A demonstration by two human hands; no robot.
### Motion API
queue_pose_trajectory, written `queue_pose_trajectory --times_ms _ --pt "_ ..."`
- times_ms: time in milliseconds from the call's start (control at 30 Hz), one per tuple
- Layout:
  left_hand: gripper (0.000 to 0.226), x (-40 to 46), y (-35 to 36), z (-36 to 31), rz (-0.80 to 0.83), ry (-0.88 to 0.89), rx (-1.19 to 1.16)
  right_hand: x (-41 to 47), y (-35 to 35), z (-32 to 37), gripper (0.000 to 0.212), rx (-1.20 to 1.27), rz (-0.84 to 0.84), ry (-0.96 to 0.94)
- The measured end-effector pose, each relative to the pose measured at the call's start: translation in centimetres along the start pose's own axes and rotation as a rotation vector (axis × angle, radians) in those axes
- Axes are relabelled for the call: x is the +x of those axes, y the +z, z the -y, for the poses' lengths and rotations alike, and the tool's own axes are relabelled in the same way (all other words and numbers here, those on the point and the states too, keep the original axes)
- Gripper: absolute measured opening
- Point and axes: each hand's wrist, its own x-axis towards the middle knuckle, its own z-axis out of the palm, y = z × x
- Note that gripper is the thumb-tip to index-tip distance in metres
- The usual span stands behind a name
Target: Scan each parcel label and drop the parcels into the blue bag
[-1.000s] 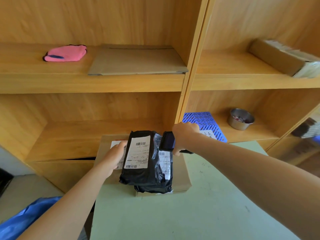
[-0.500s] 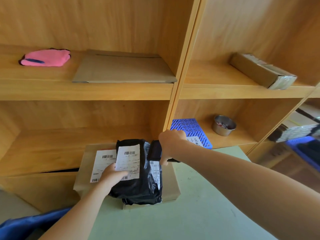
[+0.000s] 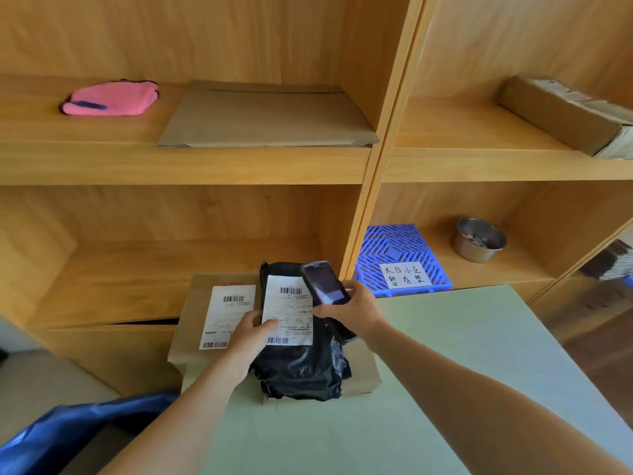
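Wooden shelving (image 3: 370,162) across the whole background, with a flat brown envelope (image 3: 267,114) and a pink cloth (image 3: 109,99) on the upper left shelf, a cardboard box (image 3: 561,111) on the upper right, cut off by the frame edge. On the lower right shelf a blue plastic grid (image 3: 394,245) with a handwritten white note and, beside it, a small metal bowl (image 3: 481,240). In front, a pale green table (image 3: 445,371); at its far left edge a flat brown parcel (image 3: 191,323) with a white label, and on top of it a black plastic parcel (image 3: 298,368) with its own white label (image 3: 287,310). Blue bag (image 3: 68,430) at bottom left, below the table edge, only partly in view. Left hand (image 3: 251,337) reaching forward, gripping the left edge of the black parcel, thumb lying on the label. Right hand (image 3: 352,310) above the black parcel, fingers curled around a dark handheld scanner (image 3: 325,282), screen tilted up toward the camera. Label text too small to read; bowl contents unclear; the right side of the brown parcel hidden under the black one.
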Motion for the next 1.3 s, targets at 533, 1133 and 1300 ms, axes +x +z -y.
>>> queue_pose_trajectory --times_ms 533,1133,1300 --pt "0.029 -2.6 -3.4 0.6 -0.173 0.099 -0.127 -2.0 5.2 2.3 0.092 0.305 0.080 -0.084" --pt "0.030 -10.9 -21.8 14.5 -0.538 -0.014 -0.205 -11.6 26.3 9.3 0.082 0.203 0.438 -0.203" --pt "0.031 -12.7 -23.2 21.3 -0.557 -0.103 -0.069 -14.6 32.4 6.1 0.075 0.118 0.528 -0.109"
